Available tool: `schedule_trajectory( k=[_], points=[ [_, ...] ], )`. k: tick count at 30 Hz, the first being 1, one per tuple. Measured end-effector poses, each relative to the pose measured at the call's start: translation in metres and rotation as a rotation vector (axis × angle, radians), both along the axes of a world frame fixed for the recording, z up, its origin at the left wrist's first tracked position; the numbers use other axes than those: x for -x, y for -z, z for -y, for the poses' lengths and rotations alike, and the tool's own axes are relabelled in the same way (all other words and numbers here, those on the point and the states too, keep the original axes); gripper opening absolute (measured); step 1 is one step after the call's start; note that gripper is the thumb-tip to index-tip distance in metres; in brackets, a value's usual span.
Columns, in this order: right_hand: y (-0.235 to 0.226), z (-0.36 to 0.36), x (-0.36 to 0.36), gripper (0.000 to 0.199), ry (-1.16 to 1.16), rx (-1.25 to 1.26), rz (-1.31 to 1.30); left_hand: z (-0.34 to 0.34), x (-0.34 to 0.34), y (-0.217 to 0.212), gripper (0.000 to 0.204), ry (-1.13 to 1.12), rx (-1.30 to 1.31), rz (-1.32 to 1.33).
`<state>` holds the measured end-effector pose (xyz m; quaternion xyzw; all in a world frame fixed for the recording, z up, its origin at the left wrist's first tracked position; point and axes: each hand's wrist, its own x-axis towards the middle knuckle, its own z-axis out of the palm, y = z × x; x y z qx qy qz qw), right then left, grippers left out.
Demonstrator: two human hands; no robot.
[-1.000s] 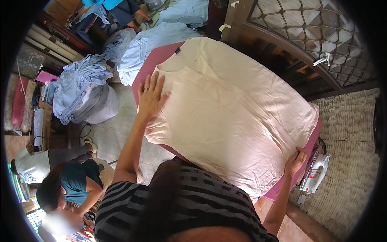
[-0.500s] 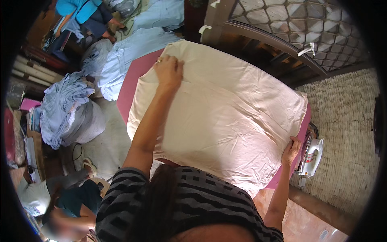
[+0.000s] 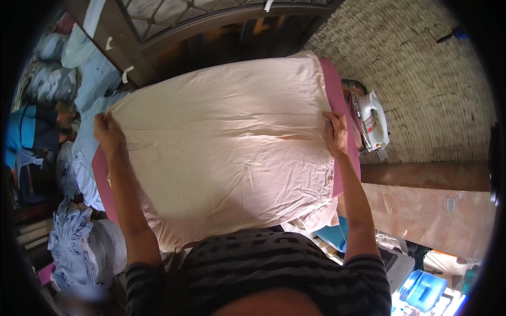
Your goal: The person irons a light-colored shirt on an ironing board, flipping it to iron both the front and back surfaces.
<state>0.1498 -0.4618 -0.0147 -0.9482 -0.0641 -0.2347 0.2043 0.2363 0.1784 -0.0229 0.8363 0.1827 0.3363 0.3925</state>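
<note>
A wide cream cloth [image 3: 226, 147] lies spread over a maroon padded board [image 3: 333, 87], with small wrinkles and a crease running across its middle. At the cloth's far left corner my left hand [image 3: 109, 134] is closed on its edge, fingers curled. My right hand [image 3: 337, 132] pinches the cloth's right edge, where a fold runs inward from the fingers. Just beyond that edge a white clothes iron [image 3: 373, 124] stands on a rest at the board's right end. The cloth's near side hangs down by my body, partly hidden by my striped top.
A brown door with a lattice grille [image 3: 232, 34] stands along the far side. Light-blue garments [image 3: 74, 247] are heaped at the left, near a seated person in blue [image 3: 23, 129]. At the lower right are a reddish-brown ledge [image 3: 416, 208] and a blue water jug [image 3: 420, 289].
My view has turned to the right. My left hand has moved from the cloth's far part to its left corner and gripped it. My right hand stays at the right edge; the cloth lies straighter.
</note>
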Motion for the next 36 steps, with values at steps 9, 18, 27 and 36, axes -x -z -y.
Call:
schedule_trajectory(
  k=[9, 18, 27, 36],
  points=[
    [-0.003, -0.005, -0.005, 0.032, -0.005, -0.137, -0.054, 0.035, 0.024, -0.033, 0.025, -0.006, -0.725, 0.124],
    [-0.018, 0.001, -0.068, 0.025, -0.315, -0.224, 0.022, 0.178, 0.128, -0.021, 0.020, 0.511, -0.417, -0.079],
    [0.002, 0.012, -0.111, 0.018, -0.122, -0.106, 0.102, 0.229, 0.121, -0.028, 0.017, 0.318, -0.566, -0.064],
    [-0.026, 0.017, -0.030, 0.017, -0.391, -0.264, -0.057, 0.446, 0.089, -0.013, 0.028, 0.855, -0.360, -0.025]
  ],
)
